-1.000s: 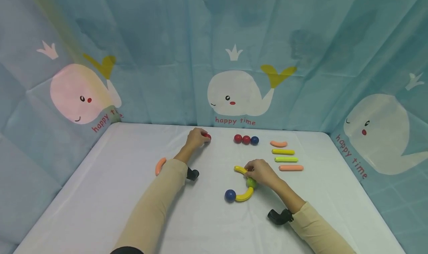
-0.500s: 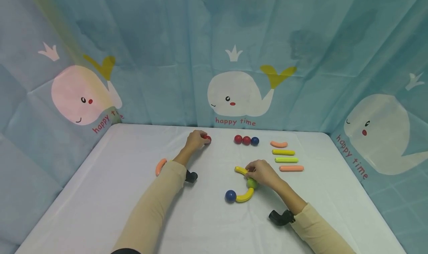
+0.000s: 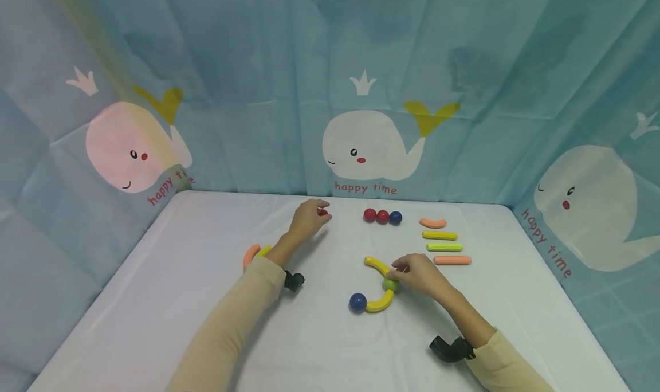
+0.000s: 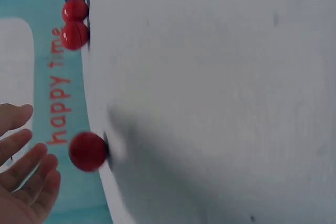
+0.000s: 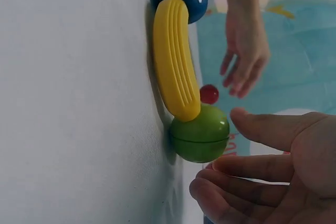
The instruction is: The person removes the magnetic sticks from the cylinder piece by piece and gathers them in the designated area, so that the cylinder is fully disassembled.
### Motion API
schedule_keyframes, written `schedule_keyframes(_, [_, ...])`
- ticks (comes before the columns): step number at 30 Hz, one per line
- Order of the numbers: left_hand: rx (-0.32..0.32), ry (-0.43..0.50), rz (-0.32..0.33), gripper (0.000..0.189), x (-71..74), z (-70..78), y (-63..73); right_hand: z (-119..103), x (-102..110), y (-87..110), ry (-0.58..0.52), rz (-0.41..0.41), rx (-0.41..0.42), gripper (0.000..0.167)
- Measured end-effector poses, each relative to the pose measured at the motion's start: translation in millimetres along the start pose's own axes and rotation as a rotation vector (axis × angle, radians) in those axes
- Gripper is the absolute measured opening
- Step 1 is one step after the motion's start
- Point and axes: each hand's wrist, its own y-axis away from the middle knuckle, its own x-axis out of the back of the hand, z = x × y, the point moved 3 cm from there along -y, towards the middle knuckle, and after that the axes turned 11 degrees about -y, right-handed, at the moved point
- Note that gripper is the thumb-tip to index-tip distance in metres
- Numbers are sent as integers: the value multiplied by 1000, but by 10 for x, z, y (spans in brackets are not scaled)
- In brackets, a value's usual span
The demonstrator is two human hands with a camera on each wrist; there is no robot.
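My left hand (image 3: pixel 308 220) hovers beside a red ball (image 4: pixel 87 151) at the table's back. In the left wrist view its fingers are loosely spread and apart from the ball. My right hand (image 3: pixel 421 274) is at the right of a green ball (image 5: pixel 200 134), thumb and fingers parted around its near side; whether a fingertip touches it I cannot tell. That ball joins two curved yellow sticks, the upper one (image 3: pixel 377 264) and the lower one (image 3: pixel 380 303). A blue ball (image 3: pixel 358 303) sits at the lower stick's other end.
Two red balls (image 3: pixel 382 217) and a blue ball (image 3: pixel 395 218) line up at the back. Several orange, yellow and lime sticks (image 3: pixel 444 247) lie at the right. By the left sleeve lie a curved orange stick (image 3: pixel 250 255) and a partly hidden yellow-green stick (image 3: pixel 264 251).
My left hand has let go of the red ball, its fingers spreading. The right hand has released the upper yellow stick and drawn back right. The yellow-green stick has come into view by the left sleeve.
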Motion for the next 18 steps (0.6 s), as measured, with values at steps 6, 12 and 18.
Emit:
schedule_keyframes(6, [-137,-64,-79,35,-84,379,112,-15,-7,59,-27,-13,1,41])
schedule_keyframes(12, [-228,-116,-270,34,-316,656,229,-46,-54,83,-36,-9,-21,42])
schedule_keyframes(18, [-307,-164,-392,33,-501,832,369,-49,-68,72,-31,5,-11,39])
